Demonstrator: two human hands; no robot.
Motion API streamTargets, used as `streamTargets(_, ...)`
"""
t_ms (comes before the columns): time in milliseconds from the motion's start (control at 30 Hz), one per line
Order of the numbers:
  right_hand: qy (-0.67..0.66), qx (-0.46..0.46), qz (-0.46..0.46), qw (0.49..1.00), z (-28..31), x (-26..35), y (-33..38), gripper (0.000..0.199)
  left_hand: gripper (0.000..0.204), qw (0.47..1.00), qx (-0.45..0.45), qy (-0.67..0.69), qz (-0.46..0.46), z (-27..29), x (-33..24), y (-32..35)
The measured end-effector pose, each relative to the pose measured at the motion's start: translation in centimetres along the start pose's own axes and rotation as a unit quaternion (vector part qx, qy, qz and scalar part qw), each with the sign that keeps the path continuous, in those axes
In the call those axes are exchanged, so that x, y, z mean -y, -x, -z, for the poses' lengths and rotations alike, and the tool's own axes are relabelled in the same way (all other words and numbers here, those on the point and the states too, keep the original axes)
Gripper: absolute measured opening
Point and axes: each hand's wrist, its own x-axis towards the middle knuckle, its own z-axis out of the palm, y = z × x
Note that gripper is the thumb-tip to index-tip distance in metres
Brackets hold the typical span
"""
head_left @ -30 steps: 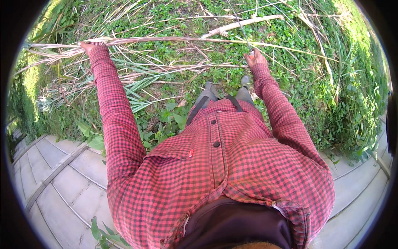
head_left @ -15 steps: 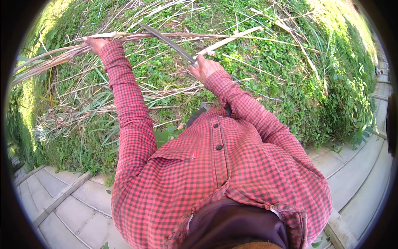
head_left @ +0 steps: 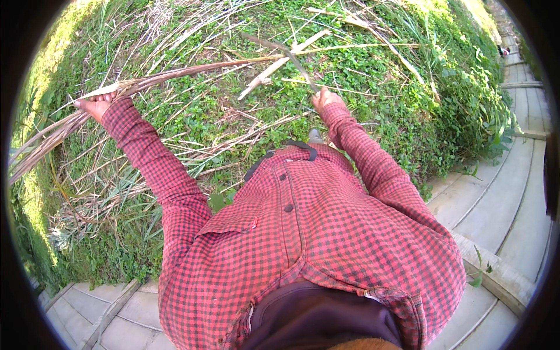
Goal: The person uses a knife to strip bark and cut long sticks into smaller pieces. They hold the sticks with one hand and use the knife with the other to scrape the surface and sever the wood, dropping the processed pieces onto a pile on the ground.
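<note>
My left hand (head_left: 98,105) is closed around a bundle of long, dry brown stalks (head_left: 195,70) at the far left. The stalks trail past the left rim and stretch right across the ground. In my right hand (head_left: 328,98) is the handle of a machete (head_left: 303,71), mostly covered by my fingers. Its long, thin grey blade points up and left and crosses the right part of the stalks in the picture; whether it touches them I cannot tell. The blade looks bent and a little blurred near its far end.
A thick pale stalk (head_left: 274,71) lies under the blade on low green plants (head_left: 233,125). More dry stalks and leaves (head_left: 105,201) litter the left side. Leafy growth (head_left: 466,125) borders a walkway of pale slabs (head_left: 496,198) on the right, which also runs behind me.
My left hand has moved left and nearer with the stalks. My right hand has gone right with the machete, whose blade has swung from left of the pale stalk to across it.
</note>
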Motion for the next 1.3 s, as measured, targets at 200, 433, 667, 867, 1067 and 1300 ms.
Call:
streamTargets(200, -0.004, 0.032, 0.193, 0.981, -2.1, -3.1, -1.1, 0.036, 0.055, 0.999, 0.019, -0.019, -0.045, -0.4, -0.3, -0.5)
streamTargets(433, -0.001, 0.002, -0.195, 0.981, -0.1, -9.0, -4.7, 0.042, 0.057, 0.99, -0.07, 0.042, -0.115, 3.0, -4.7, -2.0)
streamTargets(667, -0.16, 0.015, -0.095, 0.982, -5.7, -8.6, -4.3, 0.051, 0.045, 0.971, -0.22, -0.016, 0.086, 16.1, 10.4, 1.3)
streamTargets(867, -0.148, 0.081, -0.089, 0.982, -8.0, -8.3, -1.9, 0.052, 0.036, 0.9, -0.399, -0.047, 0.171, 20.9, 12.7, 9.9)
streamTargets(1067, -0.185, 0.056, -0.036, 0.98, -5.5, -5.8, -2.1, 0.048, 0.029, 0.917, -0.385, -0.018, 0.101, 15.9, 10.2, 6.3)
streamTargets(1300, -0.193, -0.084, 0.058, 0.976, 0.1, 1.3, -2.3, 0.05, 0.01, 0.962, -0.224, 0.087, -0.13, 10.9, 5.3, -1.0)
